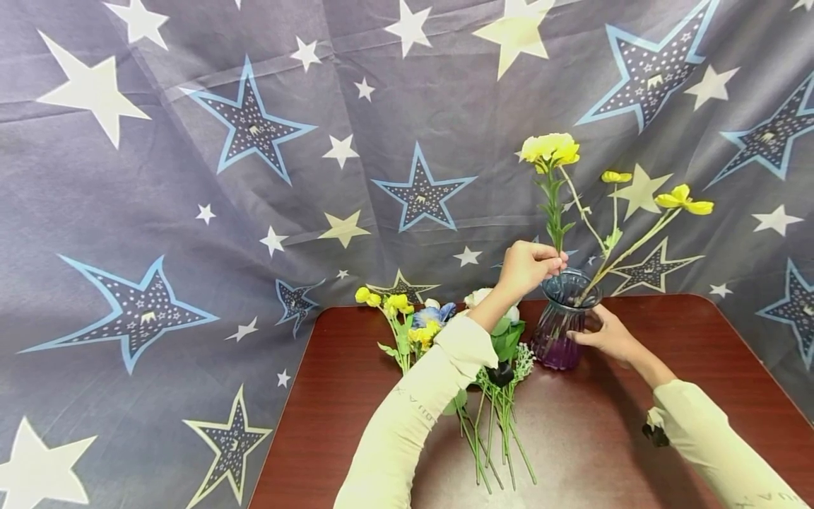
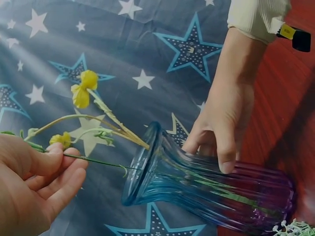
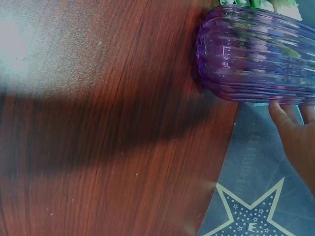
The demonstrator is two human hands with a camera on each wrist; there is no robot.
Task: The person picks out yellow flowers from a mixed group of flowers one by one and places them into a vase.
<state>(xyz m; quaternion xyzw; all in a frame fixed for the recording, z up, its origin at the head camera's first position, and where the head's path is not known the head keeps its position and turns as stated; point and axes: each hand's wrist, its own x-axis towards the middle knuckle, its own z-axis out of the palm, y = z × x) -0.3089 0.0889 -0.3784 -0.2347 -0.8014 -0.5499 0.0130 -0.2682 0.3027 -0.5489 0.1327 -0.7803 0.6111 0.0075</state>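
Note:
My left hand (image 1: pixel 524 268) pinches the green leafy stem of a yellow flower (image 1: pixel 550 150) just above the vase mouth. In the left wrist view the stem's thin lower end (image 2: pixel 106 162) reaches the vase rim. The ribbed glass vase (image 1: pixel 559 336), blue at the top and purple at the base, stands upright on the table. My right hand (image 1: pixel 612 336) holds its side, with thumb and fingers spread round the glass. A branching stem with yellow blooms (image 1: pixel 683 200) stands in the vase and leans right.
Left of the vase lies a bunch of flowers, with yellow blooms (image 1: pixel 397 304), a blue bloom (image 1: pixel 435 314) and several bare green stems (image 1: pixel 490 438) pointing toward the table's front. The reddish-brown table (image 1: pixel 718 360) ends at a grey star-patterned cloth (image 1: pixel 191 198) behind it.

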